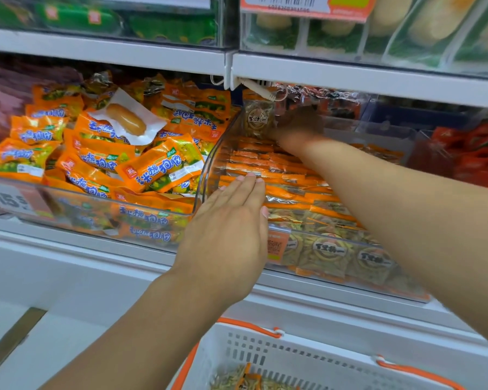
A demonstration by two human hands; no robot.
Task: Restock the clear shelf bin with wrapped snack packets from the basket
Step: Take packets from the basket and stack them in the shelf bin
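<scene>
Right hand point(296, 122) deep at the bin point(209, 164) back, blurred, grip unclear beside an upright packet point(258, 118); left hand point(231, 220) flat, empty, pressing front rows.

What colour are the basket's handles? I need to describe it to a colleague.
Orange, on a white basket; the handles show in the head view, bottom of frame.

Right hand point(299, 123): motion-blurred deep in the clear bin point(209, 170); finger pose and any grasp unreadable. Packet rows under the right forearm hidden. Basket point(265, 358) below the bin cut by bottom edge; contents mostly out of view. Price label point(9, 199) left of the bin blurred, cropped.
</scene>
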